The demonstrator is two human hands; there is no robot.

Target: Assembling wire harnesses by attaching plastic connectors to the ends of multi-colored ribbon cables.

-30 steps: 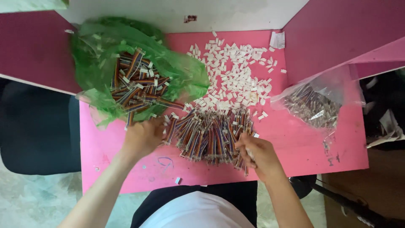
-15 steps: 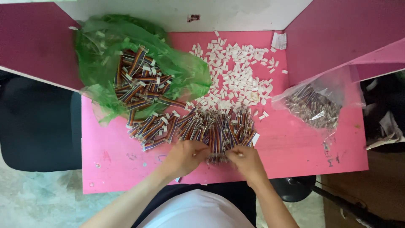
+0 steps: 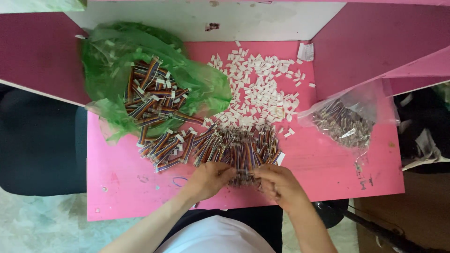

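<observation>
Over at the far left corner of the pink worktop (image 3: 117,187), a green plastic bag (image 3: 117,61) lay open, spilling striped wire bundles (image 3: 225,145) toward the near edge. There the left hand (image 3: 211,179) and right hand (image 3: 280,184) pinched bundles, each grip pressed together. White connectors (image 3: 262,89) lay beyond; a clear bag (image 3: 349,119) sat at the right edge.

We look down on a pink table (image 3: 140,192) closed in by magenta partition walls (image 3: 37,47) at its left and right edges and a scuffed white panel (image 3: 187,18) along its far edge. Beside the left edge sits a black chair (image 3: 42,145) on pale, mottled floor (image 3: 42,225). The light is soft and even.
</observation>
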